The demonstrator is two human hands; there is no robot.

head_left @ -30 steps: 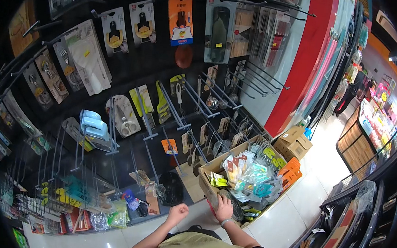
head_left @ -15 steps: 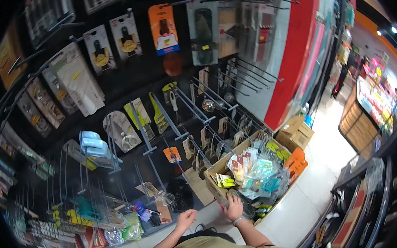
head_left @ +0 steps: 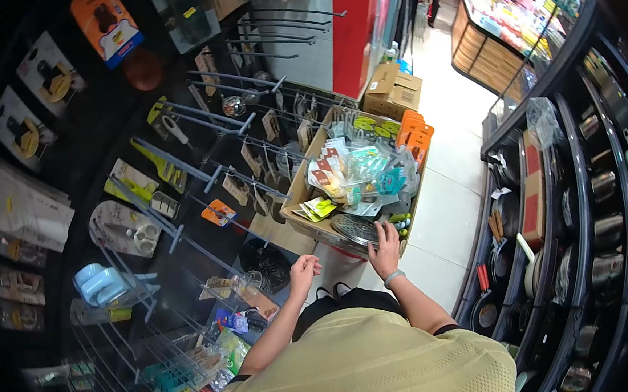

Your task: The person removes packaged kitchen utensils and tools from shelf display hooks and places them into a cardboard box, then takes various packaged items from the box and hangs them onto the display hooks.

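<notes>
An open cardboard box [head_left: 302,188] stands in front of me, full of packaged utensils [head_left: 366,172] in clear bags and with orange cards at its far right corner. A dark round patterned item [head_left: 356,229] lies at the box's near end. My right hand [head_left: 386,250] rests at that near edge, its fingers spread and touching the round item's right side. Left of the box's near end, my left hand [head_left: 304,271] hangs in the air with curled fingers and nothing visible in it.
Wall hooks [head_left: 206,170] with hanging packaged utensils project on the left. Behind the box stands a smaller carton [head_left: 393,91]. Pans fill a curved dark shelf [head_left: 554,213] on the right. Tiled floor [head_left: 444,205] runs between. A black bag [head_left: 264,264] lies left of my left hand.
The view has swung to the right, bringing the pan shelf further in. My right hand has shifted to the round item's right side. My left hand stays raised and curled.
</notes>
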